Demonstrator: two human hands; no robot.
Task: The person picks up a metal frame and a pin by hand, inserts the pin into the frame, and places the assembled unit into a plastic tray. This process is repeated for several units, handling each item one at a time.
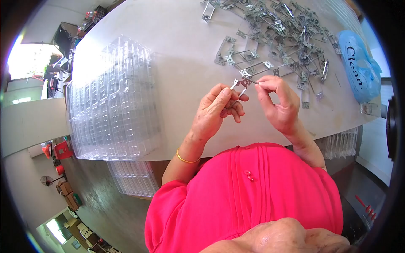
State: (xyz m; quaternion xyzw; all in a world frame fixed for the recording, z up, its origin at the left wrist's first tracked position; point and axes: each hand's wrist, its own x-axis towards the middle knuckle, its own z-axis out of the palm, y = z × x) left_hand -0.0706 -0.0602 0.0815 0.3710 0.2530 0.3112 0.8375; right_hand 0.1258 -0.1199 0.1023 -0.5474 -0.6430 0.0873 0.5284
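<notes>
My left hand (217, 105) holds a small metal bracket (244, 83) between thumb and fingers, above the near part of the pale table (190, 63). At the bracket's upper right, my right hand (278, 99) pinches a thin, dark, pin-like piece (252, 80) with thumb and forefinger; its tip meets the bracket. A heap of similar metal brackets (291, 38) lies just beyond both hands, with a few loose ones at its left edge.
Stacked clear plastic trays (114, 101) stand on the table's left side. A blue plastic bag (358, 67) with "Clean" printed on it lies at the right. More clear trays (133, 177) show below the table's front edge.
</notes>
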